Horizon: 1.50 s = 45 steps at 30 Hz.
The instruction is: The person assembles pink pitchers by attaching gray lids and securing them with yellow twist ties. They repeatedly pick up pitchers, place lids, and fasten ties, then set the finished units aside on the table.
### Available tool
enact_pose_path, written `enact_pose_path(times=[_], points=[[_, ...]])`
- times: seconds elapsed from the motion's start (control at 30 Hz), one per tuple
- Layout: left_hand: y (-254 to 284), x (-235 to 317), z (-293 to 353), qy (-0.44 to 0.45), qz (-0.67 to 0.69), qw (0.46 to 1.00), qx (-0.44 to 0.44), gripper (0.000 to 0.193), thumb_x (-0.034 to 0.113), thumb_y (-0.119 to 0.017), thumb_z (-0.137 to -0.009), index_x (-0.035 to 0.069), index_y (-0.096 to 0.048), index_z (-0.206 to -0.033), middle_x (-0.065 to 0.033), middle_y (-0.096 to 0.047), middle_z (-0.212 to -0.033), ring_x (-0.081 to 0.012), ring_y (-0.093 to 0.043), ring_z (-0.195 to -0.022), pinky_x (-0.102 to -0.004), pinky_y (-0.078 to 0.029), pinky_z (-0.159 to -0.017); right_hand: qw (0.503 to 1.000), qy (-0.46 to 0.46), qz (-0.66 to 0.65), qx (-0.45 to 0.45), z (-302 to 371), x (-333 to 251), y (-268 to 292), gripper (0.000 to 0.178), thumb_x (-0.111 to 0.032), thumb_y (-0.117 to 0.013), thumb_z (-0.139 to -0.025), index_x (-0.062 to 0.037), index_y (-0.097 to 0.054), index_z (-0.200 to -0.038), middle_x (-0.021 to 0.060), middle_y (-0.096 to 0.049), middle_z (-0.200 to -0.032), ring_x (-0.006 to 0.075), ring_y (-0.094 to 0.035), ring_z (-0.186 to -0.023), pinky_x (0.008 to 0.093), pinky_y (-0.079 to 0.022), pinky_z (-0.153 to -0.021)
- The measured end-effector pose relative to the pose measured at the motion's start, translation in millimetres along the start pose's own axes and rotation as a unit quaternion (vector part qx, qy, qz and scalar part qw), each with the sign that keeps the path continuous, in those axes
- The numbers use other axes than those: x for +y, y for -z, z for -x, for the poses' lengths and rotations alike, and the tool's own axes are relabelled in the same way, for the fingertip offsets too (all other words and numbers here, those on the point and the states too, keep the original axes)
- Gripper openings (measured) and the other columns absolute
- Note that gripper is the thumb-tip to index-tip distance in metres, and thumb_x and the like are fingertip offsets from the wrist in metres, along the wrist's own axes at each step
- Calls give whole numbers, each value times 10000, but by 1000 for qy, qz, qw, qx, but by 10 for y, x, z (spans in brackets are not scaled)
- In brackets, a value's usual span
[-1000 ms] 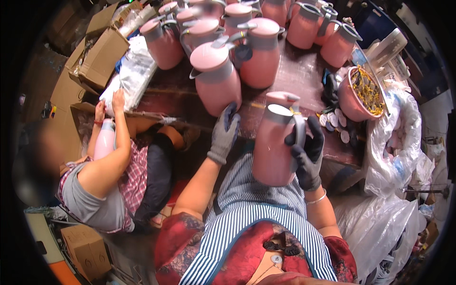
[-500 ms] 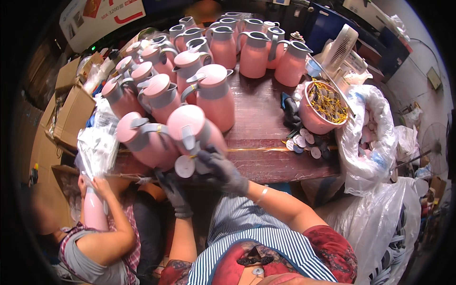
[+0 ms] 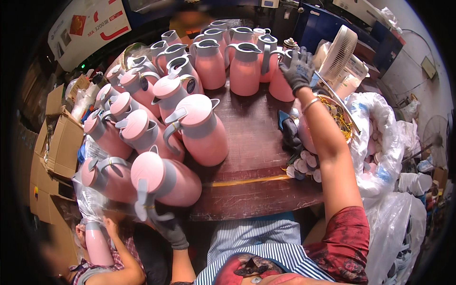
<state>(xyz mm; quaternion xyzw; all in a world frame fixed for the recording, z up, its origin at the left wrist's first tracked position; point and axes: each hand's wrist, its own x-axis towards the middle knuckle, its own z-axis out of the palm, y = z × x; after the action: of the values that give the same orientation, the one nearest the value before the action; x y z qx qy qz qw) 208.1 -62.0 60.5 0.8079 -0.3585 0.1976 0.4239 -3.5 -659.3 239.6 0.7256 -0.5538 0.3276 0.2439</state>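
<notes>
My right hand (image 3: 298, 71), in a dark grey glove, reaches across the table with fingers spread, over the top of a pink jug (image 3: 281, 89) at the back right. It covers most of that jug's grey rim. At the near table edge, my gloved left hand (image 3: 172, 232) is beside the grey handle of a lidded pink jug (image 3: 180, 184). Its fingers are blurred, so their grip is unclear. A round tag (image 3: 140, 210) hangs at this handle. Another lidded jug (image 3: 111, 179) leans just left of it.
More pink jugs (image 3: 204, 137) crowd the table's left and back, some lidded, some not. A pink bucket (image 3: 308, 135) of yellow-stringed tags, loose discs (image 3: 304, 164) and a plastic bag (image 3: 380, 178) stand right. A co-worker (image 3: 111, 270) handles a bagged jug at lower left.
My right hand has left the near jug's tag and swung far to the right and back. My left hand has moved down, staying by the near jug. The whole view has shifted.
</notes>
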Motion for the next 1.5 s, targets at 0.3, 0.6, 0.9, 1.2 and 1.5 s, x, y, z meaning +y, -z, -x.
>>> enact_pose_path(times=[0.3,0.6,0.9,1.2,1.5], points=[[303,32,606,30,-43,998,40,353,76,-511,-1017,-76,-501,-1335,-250,-525,-1308,-384,-534,-1195,-491,-388,-1099,965,15,-247,90,113,621,-110,625,-280,-887,-660,-205,-638,-1227,179,-490,-1453,407,-491,-1320,481,-434,-1095],[195,2034,-167,-142,324,933,-66,952,415,-772,-902,16,-241,-1584,-199,-377,-1521,-356,-383,-1418,-496,-337,-1162,715,304,-597,-199,1592,585,2512,592,-14,-847,-720,-94,-601,-1252,161,-530,-1461,338,-525,-1341,425,-457,-1080],[119,2249,316,147,533,823,-131,500,246,-662,-1013,-20,-481,-1396,-127,-545,-1377,-210,-548,-1233,-354,-452,-1057,851,104,-514,-31,2276,1376,2384,530,-115,-771,-842,-30,-588,-1333,153,-665,-1271,271,-656,-1130,391,-527,-935],[80,1946,397,158,507,825,-193,487,130,-761,-932,19,-514,-1336,-79,-612,-1240,-164,-611,-1087,-300,-511,-950,940,-199,80,-267,2073,3974,589,483,-323,-615,-867,-96,-577,-1292,218,-549,-1393,440,-495,-1318,528,-418,-1088],[58,1973,249,149,534,816,-165,410,130,-917,-761,51,-638,-1052,10,-652,-975,-90,-611,-888,-255,-518,-805,939,-173,176,-237,2055,4739,665,440,-391,-468,-1004,-97,-601,-1303,245,-718,-1109,450,-689,-1025,541,-539,-863]])
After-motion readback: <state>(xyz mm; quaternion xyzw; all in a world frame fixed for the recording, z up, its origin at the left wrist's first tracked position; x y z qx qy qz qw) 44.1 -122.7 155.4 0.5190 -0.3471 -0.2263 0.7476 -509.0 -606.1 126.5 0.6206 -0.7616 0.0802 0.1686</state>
